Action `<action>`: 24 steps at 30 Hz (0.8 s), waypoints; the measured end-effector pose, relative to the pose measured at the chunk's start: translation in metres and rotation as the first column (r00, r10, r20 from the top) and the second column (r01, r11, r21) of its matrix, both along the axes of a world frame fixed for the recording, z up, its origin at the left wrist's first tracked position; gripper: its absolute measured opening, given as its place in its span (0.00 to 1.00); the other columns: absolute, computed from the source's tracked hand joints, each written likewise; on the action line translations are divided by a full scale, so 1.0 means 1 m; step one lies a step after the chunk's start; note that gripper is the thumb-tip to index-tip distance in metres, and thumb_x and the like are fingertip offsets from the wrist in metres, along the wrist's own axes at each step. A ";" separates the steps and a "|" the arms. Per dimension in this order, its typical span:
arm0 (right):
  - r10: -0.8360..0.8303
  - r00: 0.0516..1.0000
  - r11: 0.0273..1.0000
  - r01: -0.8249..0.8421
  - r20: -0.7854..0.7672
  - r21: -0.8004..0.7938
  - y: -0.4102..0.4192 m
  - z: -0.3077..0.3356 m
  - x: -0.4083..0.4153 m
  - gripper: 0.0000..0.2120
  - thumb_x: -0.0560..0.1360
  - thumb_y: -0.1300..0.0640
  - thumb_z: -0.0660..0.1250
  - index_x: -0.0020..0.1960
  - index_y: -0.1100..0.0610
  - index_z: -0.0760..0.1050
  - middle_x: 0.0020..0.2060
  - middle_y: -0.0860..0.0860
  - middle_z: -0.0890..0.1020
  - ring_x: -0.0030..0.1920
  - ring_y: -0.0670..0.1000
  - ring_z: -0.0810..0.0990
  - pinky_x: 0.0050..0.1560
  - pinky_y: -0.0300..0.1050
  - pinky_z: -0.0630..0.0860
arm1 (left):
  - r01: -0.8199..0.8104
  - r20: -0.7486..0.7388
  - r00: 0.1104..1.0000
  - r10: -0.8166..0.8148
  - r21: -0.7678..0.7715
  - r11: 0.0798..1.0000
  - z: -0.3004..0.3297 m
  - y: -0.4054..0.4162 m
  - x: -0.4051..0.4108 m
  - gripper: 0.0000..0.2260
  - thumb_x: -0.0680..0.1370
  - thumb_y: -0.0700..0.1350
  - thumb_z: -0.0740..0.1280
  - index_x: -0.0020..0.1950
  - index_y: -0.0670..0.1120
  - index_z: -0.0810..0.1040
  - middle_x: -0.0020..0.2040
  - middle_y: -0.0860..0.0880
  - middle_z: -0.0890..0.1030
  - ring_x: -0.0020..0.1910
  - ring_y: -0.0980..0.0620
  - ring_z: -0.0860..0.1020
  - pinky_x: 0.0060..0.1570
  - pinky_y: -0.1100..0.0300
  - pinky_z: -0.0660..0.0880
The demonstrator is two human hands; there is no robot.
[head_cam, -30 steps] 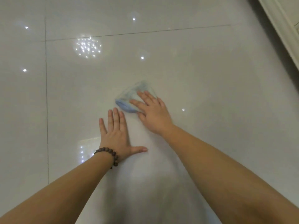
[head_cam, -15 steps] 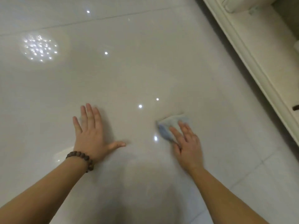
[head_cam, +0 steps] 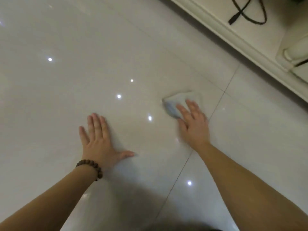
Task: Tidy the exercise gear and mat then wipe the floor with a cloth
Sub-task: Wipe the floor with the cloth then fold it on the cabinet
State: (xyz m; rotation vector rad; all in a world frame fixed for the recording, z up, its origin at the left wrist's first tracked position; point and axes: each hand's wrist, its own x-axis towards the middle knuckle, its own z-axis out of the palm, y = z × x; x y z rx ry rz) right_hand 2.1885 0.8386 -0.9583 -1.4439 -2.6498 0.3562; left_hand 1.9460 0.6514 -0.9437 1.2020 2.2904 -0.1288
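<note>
A small pale blue cloth [head_cam: 175, 104] lies crumpled on the glossy white tiled floor [head_cam: 83, 72], right of centre. My right hand [head_cam: 193, 124] presses on the cloth's near edge with straight fingers, blurred by motion. My left hand [head_cam: 98, 140] rests flat on the floor to the left, fingers spread and thumb out, a dark bead bracelet on its wrist. No exercise gear or mat is in view.
A cream skirting board [head_cam: 233, 40] runs diagonally along the upper right. Beyond it lie a black cable [head_cam: 246, 12] and a pale rounded fixture [head_cam: 295, 52]. A tile joint [head_cam: 216, 104] passes just right of the cloth.
My right hand has slid the cloth to the right, away from my left hand and nearer the skirting. The view has swung right, bringing the cable into sight.
</note>
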 end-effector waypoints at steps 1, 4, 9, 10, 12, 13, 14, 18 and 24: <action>-0.230 0.973 0.973 0.230 0.003 0.010 0.014 0.002 0.028 0.26 0.75 0.47 0.51 0.73 0.46 0.64 0.75 0.51 0.62 0.75 0.53 0.58 0.70 0.56 0.60 | 0.000 -0.009 1.000 0.000 0.002 1.000 -0.001 0.000 0.001 0.69 0.51 0.86 0.46 0.73 0.38 0.28 0.74 0.40 0.29 0.72 0.44 0.25 0.71 0.41 0.32; -0.747 0.665 0.663 0.746 0.019 -0.065 0.040 0.012 0.053 0.25 0.78 0.50 0.53 0.75 0.47 0.59 0.76 0.51 0.56 0.76 0.53 0.52 0.72 0.54 0.54 | 0.007 -0.065 0.998 -0.007 0.001 1.000 -0.004 0.000 0.004 0.69 0.51 0.86 0.44 0.74 0.37 0.32 0.76 0.39 0.33 0.74 0.43 0.29 0.72 0.40 0.35; -0.544 0.838 0.837 0.538 -0.049 -0.095 -0.025 0.000 -0.031 0.24 0.77 0.54 0.56 0.73 0.44 0.62 0.76 0.48 0.56 0.76 0.52 0.50 0.72 0.56 0.51 | 0.021 -0.093 0.996 -0.020 0.019 1.000 -0.008 -0.001 0.005 0.69 0.52 0.86 0.45 0.75 0.37 0.34 0.77 0.38 0.36 0.75 0.43 0.32 0.72 0.39 0.36; -0.356 0.933 0.932 0.349 -0.059 -0.095 -0.057 -0.001 -0.036 0.25 0.75 0.53 0.56 0.72 0.44 0.64 0.76 0.48 0.58 0.76 0.52 0.52 0.71 0.56 0.52 | 0.024 -0.084 0.996 -0.022 0.024 0.999 -0.007 -0.001 0.005 0.69 0.52 0.86 0.46 0.75 0.37 0.35 0.77 0.38 0.36 0.75 0.43 0.32 0.72 0.39 0.35; 0.014 0.999 0.993 -0.020 -0.050 -0.118 -0.095 0.001 -0.016 0.24 0.74 0.52 0.57 0.70 0.43 0.66 0.74 0.48 0.62 0.75 0.52 0.55 0.71 0.56 0.54 | 0.033 -0.089 0.996 -0.029 0.037 0.999 -0.007 -0.003 0.005 0.69 0.53 0.85 0.48 0.75 0.36 0.36 0.77 0.37 0.38 0.75 0.42 0.34 0.72 0.38 0.37; 0.164 0.985 0.977 -0.170 -0.060 -0.128 -0.090 0.003 0.003 0.24 0.74 0.52 0.58 0.70 0.43 0.66 0.74 0.48 0.63 0.75 0.52 0.57 0.70 0.56 0.56 | 0.041 -0.101 0.994 -0.037 0.042 0.998 -0.007 -0.004 0.005 0.69 0.53 0.85 0.49 0.76 0.36 0.37 0.77 0.37 0.39 0.76 0.42 0.35 0.72 0.38 0.38; 0.268 0.962 0.958 -0.271 -0.049 -0.095 -0.077 0.001 0.024 0.24 0.74 0.52 0.59 0.70 0.44 0.66 0.73 0.49 0.64 0.74 0.52 0.59 0.69 0.56 0.59 | 0.047 -0.111 0.993 -0.042 0.042 0.998 -0.008 -0.004 0.006 0.68 0.53 0.85 0.49 0.76 0.36 0.37 0.77 0.37 0.39 0.76 0.42 0.36 0.72 0.38 0.39; -0.154 0.988 0.987 0.153 -0.020 -0.052 -0.020 0.002 0.069 0.25 0.74 0.50 0.54 0.71 0.45 0.65 0.74 0.51 0.63 0.74 0.54 0.59 0.68 0.57 0.62 | 0.045 -0.099 0.994 -0.040 0.047 0.998 -0.005 -0.005 0.006 0.69 0.53 0.85 0.51 0.76 0.37 0.36 0.77 0.38 0.38 0.76 0.42 0.35 0.72 0.39 0.38; -0.242 0.967 0.967 0.234 -0.078 -0.105 -0.156 -0.002 -0.025 0.26 0.72 0.53 0.57 0.71 0.44 0.65 0.75 0.49 0.61 0.75 0.53 0.55 0.71 0.58 0.54 | -0.019 -0.079 0.996 0.031 0.155 0.988 -0.001 -0.022 0.014 0.61 0.63 0.79 0.57 0.76 0.35 0.40 0.77 0.37 0.41 0.76 0.42 0.38 0.73 0.41 0.38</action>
